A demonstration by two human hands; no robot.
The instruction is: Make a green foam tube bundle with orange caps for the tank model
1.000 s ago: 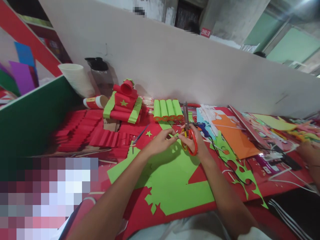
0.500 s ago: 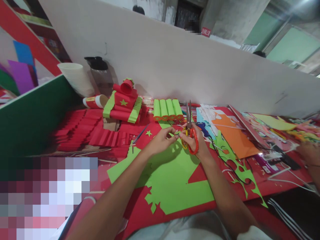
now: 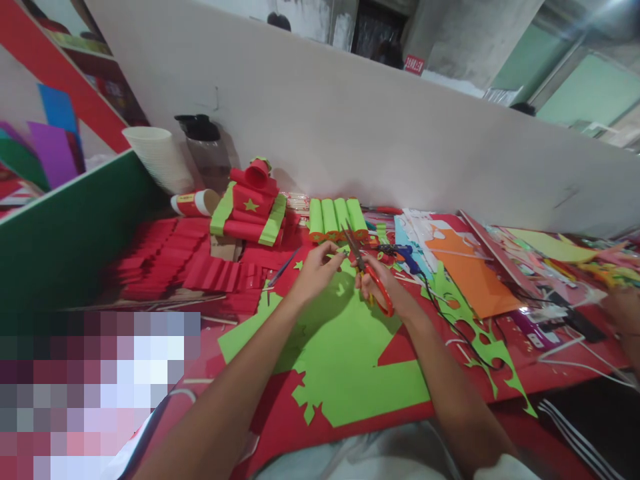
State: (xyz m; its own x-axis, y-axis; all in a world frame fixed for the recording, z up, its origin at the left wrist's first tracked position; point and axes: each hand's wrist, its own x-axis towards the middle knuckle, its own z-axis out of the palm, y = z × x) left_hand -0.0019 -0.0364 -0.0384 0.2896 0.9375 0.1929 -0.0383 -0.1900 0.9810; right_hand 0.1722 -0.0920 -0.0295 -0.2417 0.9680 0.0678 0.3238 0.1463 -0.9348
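My right hand (image 3: 376, 279) is closed round the handles of the scissors (image 3: 373, 277), which are red and yellow. Their blades point up and to the left, toward the other hand's fingertips. With thumb and fingers pinched, my left hand (image 3: 320, 267) holds a small green paper piece (image 3: 345, 252), its outline hard to make out. Below both hands lies a large green paper sheet (image 3: 345, 353) with notches cut in its lower left edge. A small green paper star (image 3: 299, 265) rests on red paper beside my left hand.
Behind my hands stand several green paper rolls (image 3: 327, 217) and a red-and-green paper model (image 3: 253, 207). Folded red paper strips (image 3: 170, 257) fill the left. A blue glue gun (image 3: 407, 257), green offcuts (image 3: 483, 340) and orange paper (image 3: 465, 273) lie right. Another person's hand (image 3: 623, 300) is at far right.
The scissors have swung from upright to pointing up-left, toward my left hand. My right hand has turned with them, and my left hand has shifted slightly left and up.
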